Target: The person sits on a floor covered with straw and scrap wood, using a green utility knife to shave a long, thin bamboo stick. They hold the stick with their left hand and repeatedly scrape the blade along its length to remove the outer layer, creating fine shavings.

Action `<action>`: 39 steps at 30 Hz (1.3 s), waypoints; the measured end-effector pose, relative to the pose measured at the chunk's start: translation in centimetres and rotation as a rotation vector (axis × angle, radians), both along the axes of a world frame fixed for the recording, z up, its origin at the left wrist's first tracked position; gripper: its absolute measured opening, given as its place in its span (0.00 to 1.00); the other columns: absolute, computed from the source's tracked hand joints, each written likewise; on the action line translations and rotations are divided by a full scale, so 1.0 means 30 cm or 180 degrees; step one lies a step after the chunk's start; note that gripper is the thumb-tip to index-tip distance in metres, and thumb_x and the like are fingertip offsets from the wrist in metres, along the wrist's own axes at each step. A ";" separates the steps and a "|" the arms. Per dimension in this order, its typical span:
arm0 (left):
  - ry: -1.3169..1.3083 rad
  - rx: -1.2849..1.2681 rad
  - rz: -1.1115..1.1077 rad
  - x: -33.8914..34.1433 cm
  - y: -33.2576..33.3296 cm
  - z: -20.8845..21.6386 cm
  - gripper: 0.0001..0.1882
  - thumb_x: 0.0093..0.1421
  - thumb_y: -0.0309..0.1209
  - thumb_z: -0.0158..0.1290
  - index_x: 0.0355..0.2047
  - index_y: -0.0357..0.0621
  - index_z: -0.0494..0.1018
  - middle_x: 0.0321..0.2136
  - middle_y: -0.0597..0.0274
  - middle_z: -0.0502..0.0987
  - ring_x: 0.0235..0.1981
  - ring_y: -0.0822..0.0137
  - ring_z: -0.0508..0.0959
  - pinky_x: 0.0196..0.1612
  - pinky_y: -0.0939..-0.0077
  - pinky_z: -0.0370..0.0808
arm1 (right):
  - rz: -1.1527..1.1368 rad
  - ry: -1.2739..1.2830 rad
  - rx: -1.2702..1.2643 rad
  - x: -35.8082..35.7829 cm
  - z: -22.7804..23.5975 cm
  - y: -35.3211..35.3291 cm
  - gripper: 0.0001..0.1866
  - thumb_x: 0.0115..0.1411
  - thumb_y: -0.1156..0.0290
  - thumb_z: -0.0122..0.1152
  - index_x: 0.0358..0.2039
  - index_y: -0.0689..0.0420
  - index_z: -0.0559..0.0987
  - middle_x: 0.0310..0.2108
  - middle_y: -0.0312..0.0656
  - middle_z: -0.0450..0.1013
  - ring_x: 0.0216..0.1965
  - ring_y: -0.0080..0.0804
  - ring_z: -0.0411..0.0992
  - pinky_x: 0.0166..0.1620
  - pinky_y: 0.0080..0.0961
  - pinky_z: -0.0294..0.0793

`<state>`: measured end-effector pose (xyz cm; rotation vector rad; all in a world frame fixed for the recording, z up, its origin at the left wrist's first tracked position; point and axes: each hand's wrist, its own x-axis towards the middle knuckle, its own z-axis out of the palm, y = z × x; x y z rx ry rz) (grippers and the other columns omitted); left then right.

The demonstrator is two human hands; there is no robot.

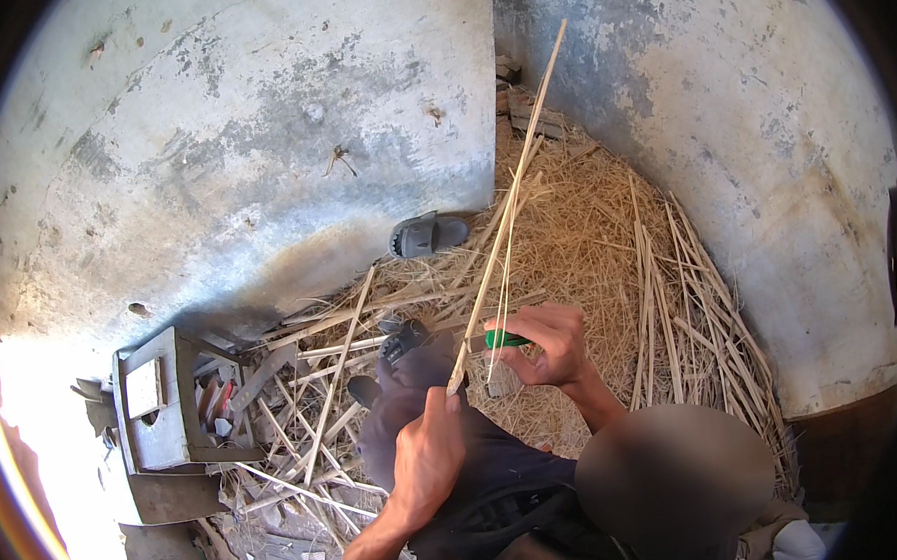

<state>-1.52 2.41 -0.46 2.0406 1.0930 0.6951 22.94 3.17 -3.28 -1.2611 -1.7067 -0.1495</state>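
My left hand (431, 456) is closed around the near end of a long, pale bamboo strip (495, 256). The strip slants up and away to the right, its far end high in front of the wall. A thinner sliver (505, 277) runs beside it, its near end hanging close to my right fingers. My right hand (551, 346) pinches a small green object (504, 339), perhaps a tool's handle, just right of the strip. My fingers cover part of it, so its kind is unclear.
Straw-like shavings (576, 214) cover the floor. Bamboo strips lie in a long pile (716, 328) along the right wall and scattered (324, 416) at left. A grey slipper (429, 235) lies by the far wall. An open wooden box (178, 392) with odds and ends stands left.
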 end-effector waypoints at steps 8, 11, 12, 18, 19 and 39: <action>0.0131 -0.0065 0.0038 -0.007 0.002 0.014 0.08 0.80 0.28 0.46 0.42 0.37 0.68 0.21 0.39 0.74 0.25 0.33 0.79 0.25 0.49 0.70 | -0.0006 0.0126 0.0057 -0.008 -0.012 0.011 0.16 0.59 0.52 0.79 0.38 0.51 0.89 0.28 0.33 0.85 0.24 0.30 0.82 0.26 0.26 0.75; 0.0162 -0.0069 0.0023 -0.016 -0.001 0.008 0.08 0.80 0.28 0.46 0.42 0.36 0.68 0.21 0.39 0.75 0.25 0.32 0.79 0.26 0.49 0.70 | -0.0006 0.0226 0.0128 -0.002 -0.031 0.023 0.16 0.58 0.53 0.80 0.38 0.51 0.90 0.28 0.34 0.85 0.23 0.31 0.81 0.26 0.27 0.75; 0.0159 -0.0061 0.0006 -0.020 -0.001 0.005 0.08 0.80 0.28 0.46 0.42 0.36 0.68 0.21 0.39 0.75 0.26 0.32 0.79 0.26 0.48 0.70 | -0.0013 0.0211 0.0125 0.001 -0.030 0.024 0.16 0.58 0.53 0.80 0.38 0.51 0.90 0.27 0.34 0.85 0.23 0.31 0.81 0.26 0.27 0.74; 0.0188 -0.0138 0.0006 -0.023 0.006 0.011 0.09 0.80 0.29 0.47 0.41 0.36 0.67 0.23 0.37 0.75 0.28 0.31 0.79 0.28 0.47 0.71 | -0.0080 0.0119 0.0100 0.002 -0.023 0.026 0.15 0.59 0.54 0.79 0.38 0.51 0.90 0.29 0.35 0.86 0.23 0.32 0.82 0.26 0.27 0.75; 0.0225 -0.0160 0.0007 -0.023 0.005 0.017 0.09 0.80 0.29 0.47 0.41 0.36 0.67 0.24 0.37 0.76 0.29 0.31 0.79 0.28 0.47 0.71 | -0.0079 0.0096 0.0084 0.004 -0.023 0.026 0.15 0.59 0.55 0.79 0.38 0.52 0.90 0.29 0.36 0.86 0.24 0.32 0.82 0.27 0.27 0.76; 0.0342 -0.0346 -0.0154 -0.077 -0.075 -0.030 0.08 0.80 0.29 0.47 0.41 0.38 0.66 0.23 0.35 0.75 0.29 0.29 0.79 0.27 0.44 0.71 | -0.0766 0.1025 -0.0108 0.197 -0.067 0.088 0.21 0.67 0.53 0.72 0.42 0.62 0.90 0.30 0.43 0.86 0.26 0.28 0.82 0.27 0.24 0.77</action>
